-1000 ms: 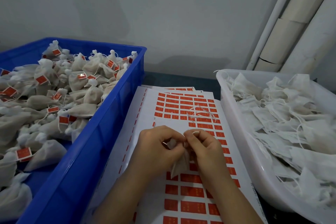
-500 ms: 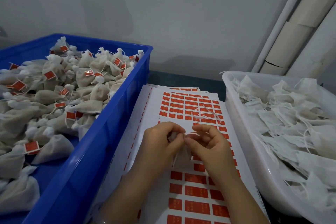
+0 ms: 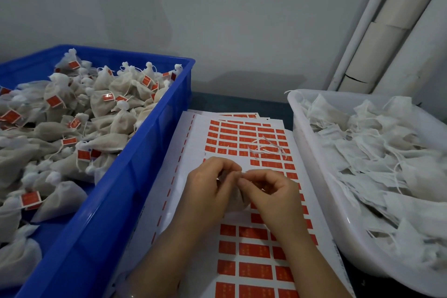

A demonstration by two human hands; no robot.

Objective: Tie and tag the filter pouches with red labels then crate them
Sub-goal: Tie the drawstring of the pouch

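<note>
Pouch (image 3: 237, 201) above label sheets (image 3: 249, 251), grey wall (image 3: 217, 19)

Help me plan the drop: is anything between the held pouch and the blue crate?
Nothing loose. The small white mesh filter pouch, held by left hand and right hand, only has the near wall of the open blue plastic crate to clear.

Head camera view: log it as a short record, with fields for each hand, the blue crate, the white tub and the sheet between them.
left hand: pinches a small pouch over the label sheet
right hand: pinches the same pouch near its top
blue crate: on the left, heaped with tied pouches carrying red labels
white tub: on the right, holds flat untied pouches
label sheet: between the two bins, a loose string lying on its red rows
</note>
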